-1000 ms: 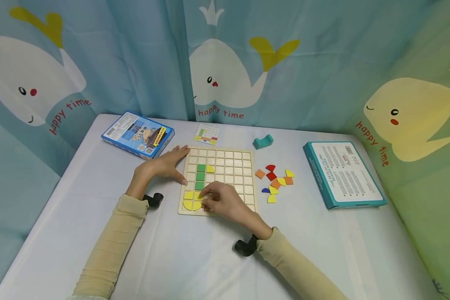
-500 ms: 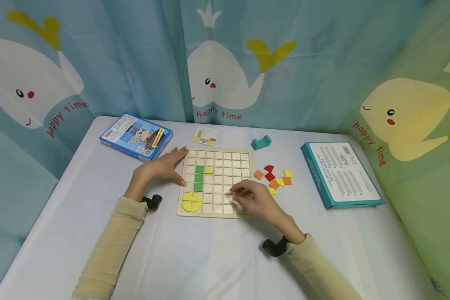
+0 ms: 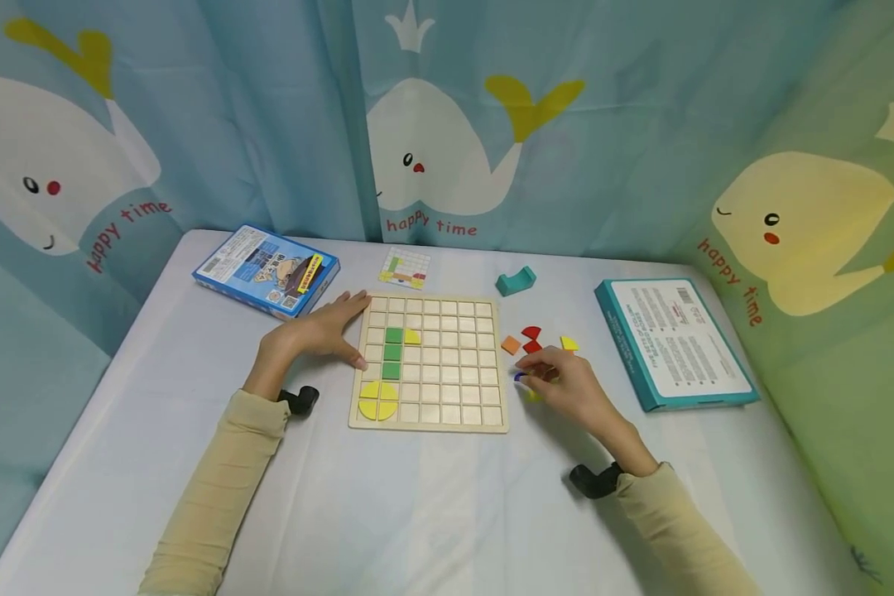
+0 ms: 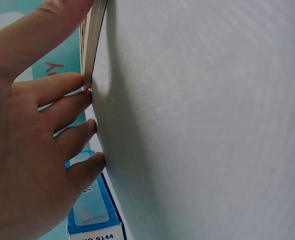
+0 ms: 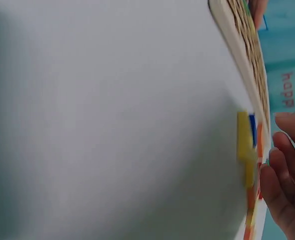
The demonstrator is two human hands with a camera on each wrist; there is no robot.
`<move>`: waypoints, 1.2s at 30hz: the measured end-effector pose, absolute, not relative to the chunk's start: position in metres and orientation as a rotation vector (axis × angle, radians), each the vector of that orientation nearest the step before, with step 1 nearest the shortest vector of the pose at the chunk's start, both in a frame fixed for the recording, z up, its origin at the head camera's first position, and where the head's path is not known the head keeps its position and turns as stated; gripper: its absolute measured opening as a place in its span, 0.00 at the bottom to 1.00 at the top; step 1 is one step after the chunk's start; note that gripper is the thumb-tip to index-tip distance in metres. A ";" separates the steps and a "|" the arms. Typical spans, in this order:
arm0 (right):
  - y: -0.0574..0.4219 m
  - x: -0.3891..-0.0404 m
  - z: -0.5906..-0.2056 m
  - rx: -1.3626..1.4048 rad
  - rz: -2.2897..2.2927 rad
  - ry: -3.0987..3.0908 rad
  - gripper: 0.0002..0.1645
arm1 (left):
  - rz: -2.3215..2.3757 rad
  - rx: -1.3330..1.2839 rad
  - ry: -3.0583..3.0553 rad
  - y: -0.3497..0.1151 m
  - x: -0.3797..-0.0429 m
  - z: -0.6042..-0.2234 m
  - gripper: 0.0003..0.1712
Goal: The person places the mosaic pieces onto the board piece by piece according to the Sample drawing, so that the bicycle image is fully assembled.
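A wooden grid board (image 3: 447, 356) lies mid-table. It bears three green squares (image 3: 391, 353) in a column, a yellow quarter-circle (image 3: 412, 336) beside the top one, and yellow quarter-circles (image 3: 370, 391) forming a disc at lower left. My left hand (image 3: 309, 338) touches the board's left edge, thumb and fingers spread; its fingertips meet the edge in the left wrist view. Bent over the loose pieces right of the board, my right hand (image 3: 569, 385) shows nothing between its fingers. Under its fingertips is a blue piece (image 3: 518, 377), near a partly hidden yellow piece (image 3: 534, 396).
Around the right hand lie an orange square (image 3: 511, 344), a red quarter-circle (image 3: 531, 333) and a yellow one (image 3: 569, 343). Behind the board are a patterned grid card (image 3: 405, 267) and a teal curved block (image 3: 516, 281). A blue box (image 3: 268, 269) and a teal-edged box (image 3: 681, 343) flank it.
My right hand has left the yellow disc at the board's lower left and moved right, across the board, to the loose pieces. My left hand has stayed at the board's left edge.
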State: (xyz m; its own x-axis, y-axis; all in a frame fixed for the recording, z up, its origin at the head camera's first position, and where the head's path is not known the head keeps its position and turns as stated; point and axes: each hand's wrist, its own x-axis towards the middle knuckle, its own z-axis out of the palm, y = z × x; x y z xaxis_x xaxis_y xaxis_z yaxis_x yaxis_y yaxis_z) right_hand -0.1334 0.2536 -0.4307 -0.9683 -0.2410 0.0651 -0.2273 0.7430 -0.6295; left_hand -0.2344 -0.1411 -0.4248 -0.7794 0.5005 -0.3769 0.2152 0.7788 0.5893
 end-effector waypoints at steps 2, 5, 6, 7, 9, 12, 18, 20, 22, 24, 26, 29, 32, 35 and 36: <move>0.259 -0.136 -0.431 -0.346 -1.013 2.922 0.10 | 0.726 0.533 2.442 -0.142 -0.235 -0.425 0.67; 0.267 -0.141 -0.433 -0.294 -0.985 2.924 0.09 | 0.731 0.528 2.443 -0.142 -0.235 -0.425 0.67; 0.269 -0.143 -0.434 -0.283 -0.979 2.927 0.09 | 0.731 0.527 2.443 -0.142 -0.236 -0.425 0.67; 0.270 -0.145 -0.435 -0.274 -0.977 2.932 0.09 | 0.730 0.525 2.442 -0.142 -0.236 -0.425 0.67; 0.274 -0.149 -0.436 -0.266 -0.981 2.939 0.08 | 0.727 0.521 2.440 -0.142 -0.236 -0.425 0.67; 0.276 -0.156 -0.437 -0.262 -1.005 2.942 0.09 | 0.723 0.517 2.439 -0.142 -0.235 -0.426 0.67; 0.272 -0.170 -0.437 -0.279 -1.028 2.935 0.10 | 0.720 0.511 2.443 -0.142 -0.235 -0.426 0.67; 0.270 -0.174 -0.438 -0.282 -1.016 2.936 0.10 | 0.716 0.509 2.443 -0.143 -0.235 -0.427 0.67; 0.267 -0.178 -0.439 -0.286 -1.002 2.935 0.11 | 0.713 0.509 2.444 -0.143 -0.235 -0.427 0.67; 0.266 -0.181 -0.439 -0.288 -0.984 2.933 0.11 | 0.714 0.512 2.445 -0.143 -0.235 -0.427 0.67; 0.264 -0.184 -0.440 -0.290 -0.966 2.929 0.12 | 0.715 0.518 2.446 -0.143 -0.235 -0.427 0.67; 0.261 -0.188 -0.441 -0.310 -0.914 2.941 0.13 | 0.719 0.524 2.446 -0.143 -0.235 -0.426 0.67; 0.259 -0.191 -0.441 -0.324 -0.877 2.953 0.14 | 0.722 0.527 2.443 -0.142 -0.234 -0.425 0.67; 0.258 -0.193 -0.441 -0.318 -0.864 2.951 0.15 | 0.724 0.534 2.441 -0.141 -0.234 -0.424 0.66; 0.257 -0.193 -0.441 -0.311 -0.862 2.948 0.14 | 0.723 0.536 2.442 -0.141 -0.234 -0.424 0.66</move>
